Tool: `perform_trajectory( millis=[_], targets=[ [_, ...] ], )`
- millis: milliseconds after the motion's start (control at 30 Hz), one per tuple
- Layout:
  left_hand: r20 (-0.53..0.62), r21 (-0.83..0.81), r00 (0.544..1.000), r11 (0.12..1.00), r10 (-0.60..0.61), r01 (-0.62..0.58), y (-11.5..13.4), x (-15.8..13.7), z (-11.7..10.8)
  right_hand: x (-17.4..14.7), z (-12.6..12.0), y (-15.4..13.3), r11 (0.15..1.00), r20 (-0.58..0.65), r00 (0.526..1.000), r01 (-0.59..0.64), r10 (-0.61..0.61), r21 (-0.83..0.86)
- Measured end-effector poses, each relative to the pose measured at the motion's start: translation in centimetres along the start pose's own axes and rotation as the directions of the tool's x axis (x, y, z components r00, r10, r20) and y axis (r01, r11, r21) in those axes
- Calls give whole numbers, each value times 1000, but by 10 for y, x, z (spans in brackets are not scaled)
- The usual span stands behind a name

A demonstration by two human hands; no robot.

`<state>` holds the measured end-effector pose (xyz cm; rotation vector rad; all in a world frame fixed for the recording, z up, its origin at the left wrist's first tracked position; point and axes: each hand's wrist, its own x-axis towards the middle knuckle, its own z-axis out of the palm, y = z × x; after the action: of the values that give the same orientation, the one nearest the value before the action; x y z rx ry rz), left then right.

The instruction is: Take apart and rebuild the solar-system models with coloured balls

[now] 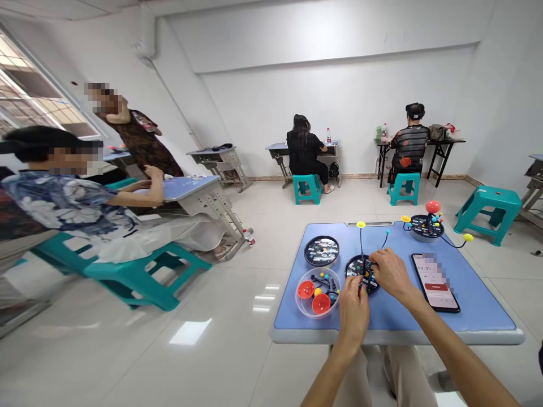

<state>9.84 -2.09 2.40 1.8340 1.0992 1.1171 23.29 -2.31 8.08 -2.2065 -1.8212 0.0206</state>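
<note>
On the blue desk, both of my hands are at a round black base (pixel 355 267) with printed labels, part of a small planet model. My left hand (pixel 354 298) is closed at its near edge, fingertips pinched by a dark piece. My right hand (pixel 388 272) is closed at the right side, its fingers bent over the base and covering part of it. A thin black rod with a yellow cup (pixel 361 225) rises from the base. Another rod, tipped with a blue ball (pixel 387 232), rises behind my right hand. What each hand's fingertips grip is hidden.
Left of the base are a clear bowl (pixel 300 305) of red half-shells and small parts, and another black disc (pixel 321 251). A model with a red ball (pixel 432 207) stands at the back right. A phone (pixel 435 282) lies nearby. Several people sit at other desks.
</note>
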Motion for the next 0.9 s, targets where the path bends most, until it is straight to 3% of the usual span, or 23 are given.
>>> perform_trajectory(
  millis=[133,300,567,900],
  targets=[
    [7,275,1000,962,-10,8,-8,14,21,10,12,-2,999,92,995,34,-33,-10],
    [55,593,993,804,-103,51,-4,25,24,17,20,-2,1000,94,995,17,-18,6],
    [47,613,991,787,-127,72,-1,28,26,17,14,-3,999,64,998,28,-30,34],
    [19,651,993,755,-115,75,-4,28,32,19,-12,-7,995,-12,996,86,-86,57]
  ],
)
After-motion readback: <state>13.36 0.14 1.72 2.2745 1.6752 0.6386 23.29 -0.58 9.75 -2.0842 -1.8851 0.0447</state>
